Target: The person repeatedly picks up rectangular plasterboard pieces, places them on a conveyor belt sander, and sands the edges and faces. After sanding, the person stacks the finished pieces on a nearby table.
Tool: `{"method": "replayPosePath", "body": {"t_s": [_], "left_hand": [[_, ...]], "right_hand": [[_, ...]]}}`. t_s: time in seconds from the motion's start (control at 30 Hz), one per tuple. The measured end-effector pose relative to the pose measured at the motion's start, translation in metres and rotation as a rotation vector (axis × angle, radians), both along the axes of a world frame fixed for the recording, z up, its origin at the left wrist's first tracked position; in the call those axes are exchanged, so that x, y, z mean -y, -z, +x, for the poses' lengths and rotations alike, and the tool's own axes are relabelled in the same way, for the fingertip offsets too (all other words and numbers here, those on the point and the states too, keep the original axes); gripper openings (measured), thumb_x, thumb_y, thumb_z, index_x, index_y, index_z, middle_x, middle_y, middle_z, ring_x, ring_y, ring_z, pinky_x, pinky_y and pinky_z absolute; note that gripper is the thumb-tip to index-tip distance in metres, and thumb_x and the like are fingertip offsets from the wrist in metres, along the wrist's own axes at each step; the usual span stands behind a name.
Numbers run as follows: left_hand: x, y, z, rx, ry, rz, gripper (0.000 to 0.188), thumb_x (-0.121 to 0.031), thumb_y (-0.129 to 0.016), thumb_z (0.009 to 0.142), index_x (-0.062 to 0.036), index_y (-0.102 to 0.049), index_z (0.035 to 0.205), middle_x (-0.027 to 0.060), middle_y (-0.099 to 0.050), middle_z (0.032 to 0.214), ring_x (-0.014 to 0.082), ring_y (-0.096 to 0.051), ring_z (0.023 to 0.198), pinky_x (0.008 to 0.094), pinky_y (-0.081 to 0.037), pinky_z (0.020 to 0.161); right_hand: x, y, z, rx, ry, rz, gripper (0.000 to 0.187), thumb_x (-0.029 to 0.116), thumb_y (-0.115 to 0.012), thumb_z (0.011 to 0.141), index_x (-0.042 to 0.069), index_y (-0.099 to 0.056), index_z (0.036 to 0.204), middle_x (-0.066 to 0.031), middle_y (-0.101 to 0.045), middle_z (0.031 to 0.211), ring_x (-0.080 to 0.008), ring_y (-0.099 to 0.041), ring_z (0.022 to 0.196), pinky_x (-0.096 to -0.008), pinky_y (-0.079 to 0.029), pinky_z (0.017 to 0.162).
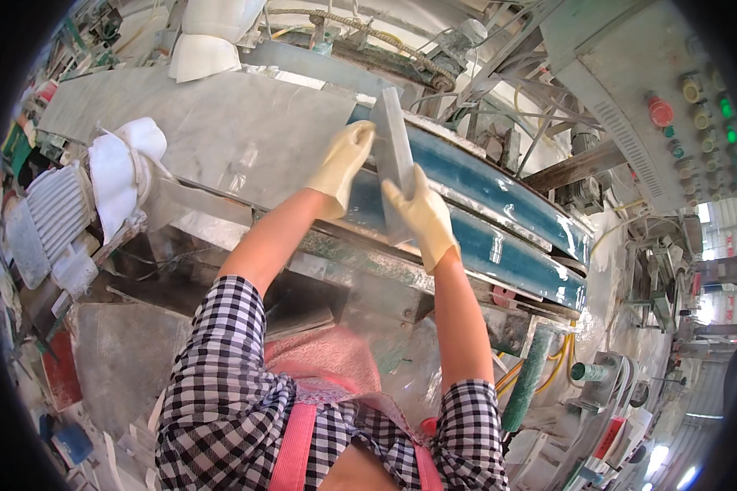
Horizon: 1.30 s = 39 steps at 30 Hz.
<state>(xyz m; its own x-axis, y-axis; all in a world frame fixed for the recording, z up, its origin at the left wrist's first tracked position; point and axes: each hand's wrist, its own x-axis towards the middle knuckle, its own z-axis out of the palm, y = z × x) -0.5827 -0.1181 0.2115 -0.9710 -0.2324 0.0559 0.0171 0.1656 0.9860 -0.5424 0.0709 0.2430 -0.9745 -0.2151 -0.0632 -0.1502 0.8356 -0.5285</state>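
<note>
A flat grey stone tile (pixel 400 147) stands on edge, tilted, over the blue conveyor belts (pixel 483 180). My left hand (pixel 341 168), in a cream rubber glove, has its fingers curled at the tile's left side; its fingertips are partly hidden. On the near part of the tile, my right hand (pixel 424 214), gloved alike, is closed with the thumb on the left face and the fingers around the other side. Left of the tile lies a broad pale grey stone surface (pixel 246 131) with faint veining, level with the belts.
A control panel (pixel 663 114) with buttons and green lights hangs at the upper right. A ribbed motor (pixel 53 217) and white sheeting (pixel 127 168) are at the left. Along the near side runs a metal machine frame (pixel 360 262); a green roller (pixel 528 380) hangs at lower right.
</note>
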Motion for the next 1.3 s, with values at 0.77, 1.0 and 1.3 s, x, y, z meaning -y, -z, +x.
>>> {"method": "replayPosePath", "body": {"t_s": [0.77,1.0,1.3], "left_hand": [[0.058,-0.025,-0.013,0.053,0.044,-0.544,0.029,-0.016,-0.056,0.083,0.0070,-0.065,0.098,0.0329,-0.064,0.100,0.0456,-0.063,0.099,0.0488,-0.051,0.083],[-0.012,-0.008,-0.002,0.282,0.127,0.447,0.034,-0.024,-0.051,0.100,0.0035,-0.068,0.109,0.0145,-0.072,0.101,0.0236,-0.070,0.096,0.0357,-0.054,0.090],[0.129,0.020,0.000,0.238,-0.263,-1.322,0.059,-0.035,-0.074,0.084,-0.0058,-0.056,0.132,0.0179,-0.054,0.135,0.0406,-0.049,0.124,0.0572,-0.042,0.095]], "right_hand": [[0.016,0.002,0.016,-0.069,0.122,0.098,0.079,0.055,-0.055,0.095,0.006,-0.033,0.153,-0.0246,-0.071,0.107,-0.0409,-0.070,0.094,-0.0483,-0.056,0.080],[0.010,-0.004,0.016,0.001,0.137,0.003,0.085,0.060,-0.060,0.090,0.006,-0.039,0.152,-0.0298,-0.067,0.118,-0.0441,-0.066,0.107,-0.0470,-0.052,0.091],[0.013,0.003,0.017,-0.041,0.145,0.078,0.072,0.047,-0.055,0.096,0.010,-0.035,0.154,-0.0248,-0.069,0.115,-0.0419,-0.068,0.102,-0.0503,-0.053,0.086]]}}
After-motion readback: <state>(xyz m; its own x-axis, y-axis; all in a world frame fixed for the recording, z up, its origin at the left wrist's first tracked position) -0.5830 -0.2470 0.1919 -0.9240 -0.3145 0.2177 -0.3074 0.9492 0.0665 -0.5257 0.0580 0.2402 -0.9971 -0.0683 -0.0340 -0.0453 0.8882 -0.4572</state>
